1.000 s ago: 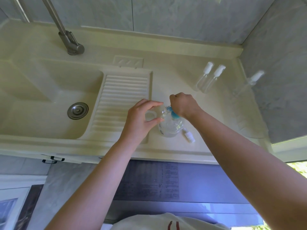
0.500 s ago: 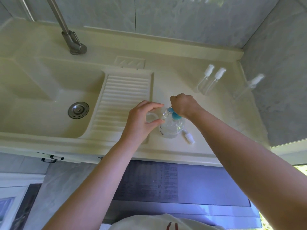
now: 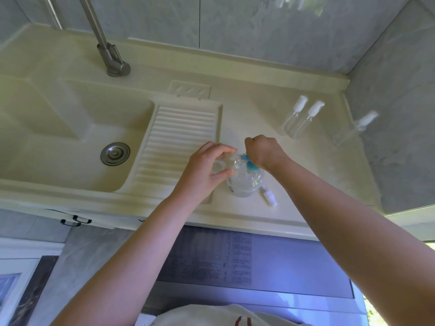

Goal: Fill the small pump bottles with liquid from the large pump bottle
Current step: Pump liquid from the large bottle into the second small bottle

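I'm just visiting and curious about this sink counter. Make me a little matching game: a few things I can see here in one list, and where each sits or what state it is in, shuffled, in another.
Things:
1. large pump bottle
2. small bottle
3. loose white pump cap
4. drain plug

Places or states:
A. lying on the counter, right of the large bottle
B. in the sink basin floor
C. held in the left hand
D. standing on the counter, right hand on its blue pump

Pairs: 1-D, 2-C, 3-A, 4-B

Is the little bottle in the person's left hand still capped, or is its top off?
Off. The small bottle in the left hand shows an open neck at the blue pump, and a loose white cap lies on the counter.
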The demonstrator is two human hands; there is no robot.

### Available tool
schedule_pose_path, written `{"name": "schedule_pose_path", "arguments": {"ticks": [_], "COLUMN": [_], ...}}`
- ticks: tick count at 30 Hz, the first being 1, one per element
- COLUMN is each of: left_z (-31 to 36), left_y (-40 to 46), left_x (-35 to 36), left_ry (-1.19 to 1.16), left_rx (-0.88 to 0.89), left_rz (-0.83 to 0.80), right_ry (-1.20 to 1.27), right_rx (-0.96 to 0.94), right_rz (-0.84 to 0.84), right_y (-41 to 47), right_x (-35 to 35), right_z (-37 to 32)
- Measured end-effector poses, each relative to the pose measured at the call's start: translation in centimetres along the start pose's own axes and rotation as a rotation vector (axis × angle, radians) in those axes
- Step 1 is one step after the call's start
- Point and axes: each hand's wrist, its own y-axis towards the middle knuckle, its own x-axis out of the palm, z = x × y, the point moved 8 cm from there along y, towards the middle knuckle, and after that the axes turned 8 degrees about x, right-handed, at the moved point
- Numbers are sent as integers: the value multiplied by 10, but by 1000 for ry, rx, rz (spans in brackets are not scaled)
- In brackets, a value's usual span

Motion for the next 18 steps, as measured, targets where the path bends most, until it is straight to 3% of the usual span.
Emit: {"name": "schedule_pose_path", "arguments": {"ticks": [10, 15, 18], "left_z": [0, -3, -4], "left_y": [1, 0, 0], "left_x": [-1, 2, 3], "left_ry": [-7, -22, -29], "left_rx": [4, -13, -10], "left_rz": [-6, 1, 3], "right_ry": [63, 14, 7], "right_rx": [90, 25, 14], "right_rz": [-129, 3, -14], "right_y": [-4, -4, -5], "right_x": [0, -4, -1], "right_z": [1, 0, -1]}}
